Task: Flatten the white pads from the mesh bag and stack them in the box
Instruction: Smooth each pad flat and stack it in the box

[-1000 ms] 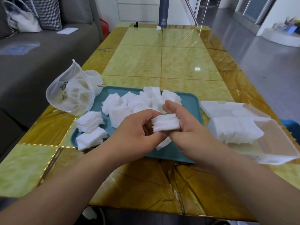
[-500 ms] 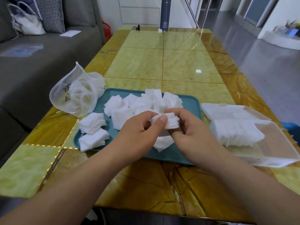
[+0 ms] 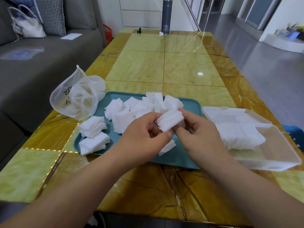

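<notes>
Both hands hold a small stack of white pads [image 3: 170, 120] above the teal tray [image 3: 181, 157]. My left hand [image 3: 144, 137] pinches its left end; my right hand [image 3: 199, 135] grips its right side with curled fingers. Loose white pads [image 3: 136, 107] lie heaped on the tray, with two piles [image 3: 93, 126] at its left edge and one pad [image 3: 167, 148] under my hands. The mesh bag [image 3: 74, 99] lies open on its side left of the tray, pads still inside. The clear plastic box [image 3: 271, 150] stands to the right with a flat stack of pads [image 3: 241, 135] in it.
The yellow-green marble table [image 3: 164, 66] stretches away behind the tray. A dark flask [image 3: 166, 20] stands at its far end beside a small white item [image 3: 161, 33]. A grey sofa [image 3: 32, 66] with a bag runs along the left. The box lid [image 3: 227, 113] lies open behind the box.
The stack in my hands has turned, its left end now tilted down and its layered edge facing me. Both hands shifted their grip slightly; the camera drew closer.
</notes>
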`<state>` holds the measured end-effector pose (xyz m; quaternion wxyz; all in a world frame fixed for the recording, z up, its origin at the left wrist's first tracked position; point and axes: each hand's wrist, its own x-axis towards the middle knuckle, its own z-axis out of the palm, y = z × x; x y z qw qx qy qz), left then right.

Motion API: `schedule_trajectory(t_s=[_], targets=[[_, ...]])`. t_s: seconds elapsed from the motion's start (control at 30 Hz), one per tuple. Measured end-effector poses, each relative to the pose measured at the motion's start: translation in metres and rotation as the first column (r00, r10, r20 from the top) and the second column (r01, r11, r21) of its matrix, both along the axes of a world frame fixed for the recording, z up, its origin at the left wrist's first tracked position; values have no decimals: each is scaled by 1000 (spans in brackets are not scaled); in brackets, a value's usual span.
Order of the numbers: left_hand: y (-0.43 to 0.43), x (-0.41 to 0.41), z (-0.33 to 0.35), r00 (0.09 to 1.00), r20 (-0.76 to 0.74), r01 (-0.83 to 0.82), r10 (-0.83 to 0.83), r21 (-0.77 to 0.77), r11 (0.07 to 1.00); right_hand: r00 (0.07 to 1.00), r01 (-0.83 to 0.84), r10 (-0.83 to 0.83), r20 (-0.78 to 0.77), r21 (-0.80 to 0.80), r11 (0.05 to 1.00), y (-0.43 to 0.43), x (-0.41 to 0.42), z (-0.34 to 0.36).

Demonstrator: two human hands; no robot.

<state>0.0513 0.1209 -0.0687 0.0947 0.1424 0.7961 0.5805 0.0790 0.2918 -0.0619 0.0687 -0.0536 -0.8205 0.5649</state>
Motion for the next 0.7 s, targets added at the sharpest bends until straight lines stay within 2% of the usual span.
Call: schedule_trajectory(t_s=[0.1,0.23,0.43,0.6,0.7], targets=[[-1,-2,-4,996,-79,-45,41,-61,997,999,-27,26,30,38,999,-5,1,-4],[-1,-2,-3,992,-104,-82,76,-57,995,997,-74,72,31,66,995,-7,3,-5],[-1,0,-2,986,-162,-60,44,-97,994,998,-55,55,4,16,998,7,-1,2],[15,-4,14,962,-275,-74,-7,-286,955,999,-24,25,-24,45,999,28,5,10],[34,-5,26,973,-227,-11,-49,-256,967,999,1,-1,-46,10,1000,43,11,16]])
